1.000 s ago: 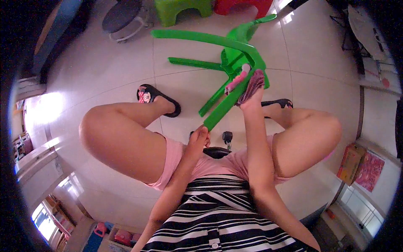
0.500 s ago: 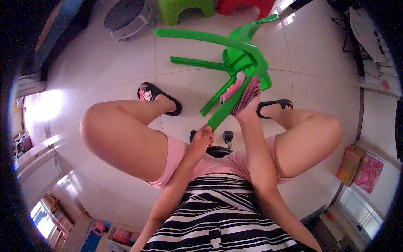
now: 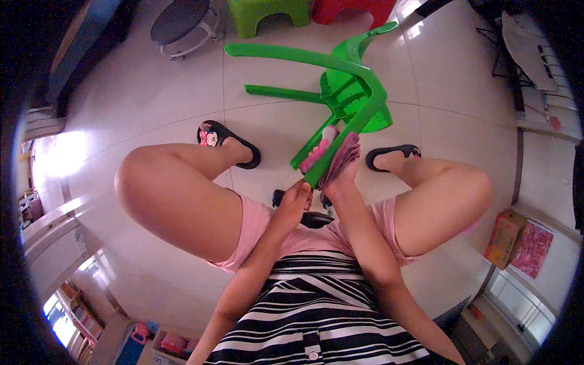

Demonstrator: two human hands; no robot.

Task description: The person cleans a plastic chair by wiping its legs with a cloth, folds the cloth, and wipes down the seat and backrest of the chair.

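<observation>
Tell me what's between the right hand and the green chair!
In the head view, a purplish cloth lies between the right hand and the green chair, right up against it.

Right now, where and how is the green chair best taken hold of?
I'd take the green chair by the near end of its long leg, coming from the lap side: that end is slim and points toward the lap. The left hand grips there; farther along, the right hand holds a cloth against the leg, so that stretch looks occupied.
</observation>
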